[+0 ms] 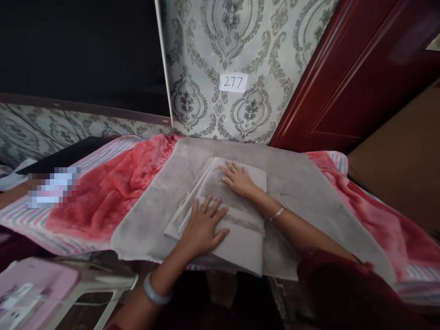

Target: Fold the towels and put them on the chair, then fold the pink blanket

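Patterned wallpaper [252,62] backs the grey mat [147,215]. Head view: folded cloth [244,236] sits mid-mat, directly under your left grip [203,228] and right grip [238,179], long axis running mat's wall edge to near edge. Left's nearer the near edge. Both flat, fingers spread, nothing clasped. Cloth's pale grey, brownish band, layers fanned toward mat's left.

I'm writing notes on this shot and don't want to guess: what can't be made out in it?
All in the head view:
- Parts of the folded grey cloth: hidden under the left hand and right hand.
- What the pixelated patch covers: masked by its blocks.
- The rest of the black screen: cut off by the top and left edges.
- The pink surface's far end: cut off by the left edge.
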`<action>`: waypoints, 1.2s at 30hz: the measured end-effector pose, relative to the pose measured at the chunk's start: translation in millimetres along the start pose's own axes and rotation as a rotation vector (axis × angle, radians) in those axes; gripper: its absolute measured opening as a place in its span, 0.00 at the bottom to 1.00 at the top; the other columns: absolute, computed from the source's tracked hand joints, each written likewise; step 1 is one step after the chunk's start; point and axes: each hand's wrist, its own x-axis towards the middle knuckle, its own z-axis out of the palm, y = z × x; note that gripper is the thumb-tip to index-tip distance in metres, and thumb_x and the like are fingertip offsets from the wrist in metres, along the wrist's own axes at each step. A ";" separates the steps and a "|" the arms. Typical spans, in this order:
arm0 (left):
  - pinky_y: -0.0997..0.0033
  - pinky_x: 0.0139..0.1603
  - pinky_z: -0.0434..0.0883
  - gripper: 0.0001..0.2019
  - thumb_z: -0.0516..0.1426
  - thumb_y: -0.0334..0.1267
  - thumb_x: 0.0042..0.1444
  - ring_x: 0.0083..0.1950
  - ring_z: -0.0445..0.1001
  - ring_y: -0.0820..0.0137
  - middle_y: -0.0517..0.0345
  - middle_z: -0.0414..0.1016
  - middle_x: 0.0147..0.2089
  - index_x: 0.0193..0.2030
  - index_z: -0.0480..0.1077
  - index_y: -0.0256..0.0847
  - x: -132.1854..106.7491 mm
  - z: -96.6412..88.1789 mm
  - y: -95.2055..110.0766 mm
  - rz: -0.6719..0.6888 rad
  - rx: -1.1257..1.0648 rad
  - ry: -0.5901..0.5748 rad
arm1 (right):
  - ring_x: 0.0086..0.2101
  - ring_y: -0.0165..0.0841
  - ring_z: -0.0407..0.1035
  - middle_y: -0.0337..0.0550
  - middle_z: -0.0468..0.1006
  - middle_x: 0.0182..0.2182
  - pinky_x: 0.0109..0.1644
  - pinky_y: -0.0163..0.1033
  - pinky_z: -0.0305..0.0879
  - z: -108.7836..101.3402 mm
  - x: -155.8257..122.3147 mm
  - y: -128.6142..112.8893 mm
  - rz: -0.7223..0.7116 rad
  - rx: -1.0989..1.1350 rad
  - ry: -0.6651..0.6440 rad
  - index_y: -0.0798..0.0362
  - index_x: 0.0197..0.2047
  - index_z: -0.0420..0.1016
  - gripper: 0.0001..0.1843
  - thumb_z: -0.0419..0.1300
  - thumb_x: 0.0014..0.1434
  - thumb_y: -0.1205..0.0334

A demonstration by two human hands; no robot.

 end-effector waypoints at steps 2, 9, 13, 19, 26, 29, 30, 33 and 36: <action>0.28 0.73 0.47 0.29 0.53 0.53 0.66 0.77 0.49 0.47 0.52 0.55 0.77 0.72 0.61 0.49 0.9 1.0 1.0 -0.005 0.018 0.006 | 0.73 0.50 0.38 0.42 0.42 0.76 0.71 0.66 0.44 5.0 -36.3 -4.0 -0.040 0.002 -0.042 0.38 0.77 0.49 0.32 0.41 0.74 0.42; 0.30 0.73 0.47 0.30 0.52 0.52 0.67 0.78 0.49 0.47 0.51 0.55 0.77 0.73 0.59 0.49 5.8 4.2 1.6 0.002 0.073 -0.018 | 0.73 0.48 0.34 0.41 0.42 0.76 0.73 0.65 0.37 24.7 -83.7 -6.4 -0.020 0.026 -0.033 0.40 0.77 0.50 0.32 0.42 0.74 0.44; 0.31 0.73 0.48 0.29 0.51 0.51 0.68 0.77 0.50 0.48 0.47 0.54 0.77 0.73 0.59 0.47 -7.0 0.1 -9.5 -0.006 0.112 0.006 | 0.73 0.49 0.35 0.41 0.43 0.76 0.73 0.66 0.36 24.8 -80.0 -5.1 -0.027 0.088 -0.009 0.41 0.76 0.52 0.32 0.43 0.74 0.45; 0.34 0.73 0.51 0.31 0.51 0.50 0.68 0.78 0.49 0.50 0.46 0.52 0.77 0.75 0.55 0.45 -54.5 -10.6 -36.2 -0.012 0.175 0.016 | 0.73 0.49 0.36 0.43 0.47 0.75 0.73 0.67 0.36 25.4 -89.7 -3.2 -0.001 0.163 -0.012 0.43 0.75 0.56 0.31 0.44 0.73 0.47; 0.33 0.74 0.46 0.33 0.54 0.48 0.66 0.79 0.46 0.50 0.45 0.54 0.77 0.75 0.55 0.43 -82.6 -9.5 -42.9 0.023 0.188 0.064 | 0.73 0.46 0.40 0.47 0.53 0.73 0.73 0.63 0.40 37.7 -170.5 -5.8 -0.019 0.403 0.080 0.46 0.72 0.63 0.32 0.44 0.73 0.41; 0.31 0.75 0.41 0.34 0.57 0.48 0.64 0.79 0.46 0.47 0.42 0.56 0.76 0.73 0.57 0.40 -82.0 -5.9 -34.3 0.050 0.211 0.126 | 0.73 0.44 0.39 0.45 0.49 0.74 0.74 0.60 0.43 36.7 -214.7 -12.2 -0.069 0.483 0.118 0.43 0.75 0.57 0.35 0.49 0.71 0.39; 0.31 0.75 0.39 0.34 0.57 0.47 0.63 0.78 0.47 0.47 0.41 0.56 0.76 0.73 0.58 0.39 -80.8 -4.5 -30.1 0.074 0.213 0.138 | 0.73 0.45 0.39 0.44 0.47 0.75 0.74 0.60 0.43 35.5 -226.2 -15.0 -0.075 0.490 0.119 0.43 0.76 0.55 0.36 0.52 0.70 0.39; 0.32 0.75 0.39 0.32 0.58 0.43 0.62 0.78 0.49 0.50 0.40 0.58 0.75 0.72 0.58 0.39 -74.7 0.7 -15.0 0.163 0.192 0.137 | 0.73 0.48 0.39 0.44 0.42 0.76 0.74 0.61 0.45 33.4 -246.7 -23.7 -0.072 0.459 0.110 0.41 0.76 0.52 0.43 0.62 0.63 0.43; 0.36 0.75 0.45 0.33 0.58 0.38 0.61 0.77 0.51 0.51 0.40 0.57 0.75 0.73 0.58 0.39 -66.2 7.1 0.0 0.208 0.169 0.112 | 0.73 0.49 0.39 0.44 0.40 0.76 0.73 0.62 0.46 36.5 -249.3 -30.2 -0.068 0.409 0.148 0.42 0.77 0.52 0.47 0.66 0.58 0.55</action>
